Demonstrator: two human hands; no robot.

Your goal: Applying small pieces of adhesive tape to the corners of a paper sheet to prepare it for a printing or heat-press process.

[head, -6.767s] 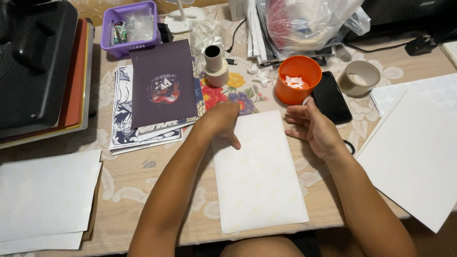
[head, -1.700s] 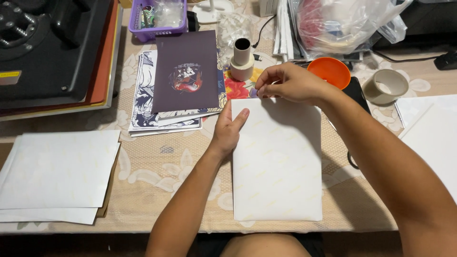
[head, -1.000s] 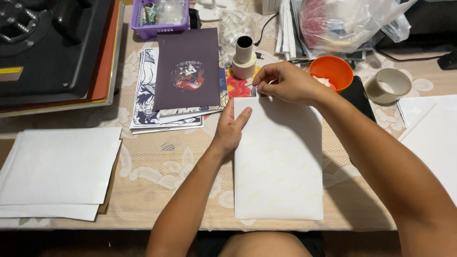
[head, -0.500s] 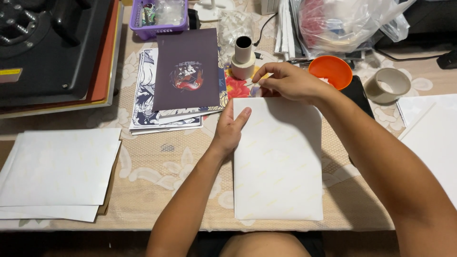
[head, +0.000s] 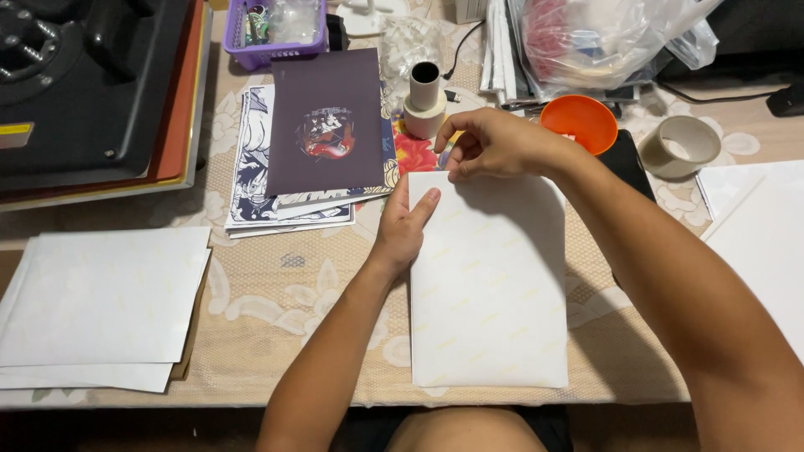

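A white sheet of paper (head: 490,293) lies upright on the table in front of me. My left hand (head: 405,226) rests flat on its upper left edge, fingers together, pressing it down. My right hand (head: 490,142) is at the sheet's top edge, fingertips pinched on that edge near the top left corner. Just beyond the right hand stand a small roll with a dark core (head: 425,100) and an orange bowl (head: 578,121).
A stack of printed sheets topped by a dark purple print (head: 328,125) lies left of the sheet. White paper stacks (head: 105,293) sit at the left, more white sheets (head: 758,234) at the right. A black heat press (head: 75,84), purple basket (head: 280,29), tape roll (head: 678,144) and plastic bag (head: 603,42) line the back.
Since 6.8 s ago my right hand went from the orange bowl to the sheet's top edge, and my left hand settled on the upper left edge. In the last second almost nothing moved.
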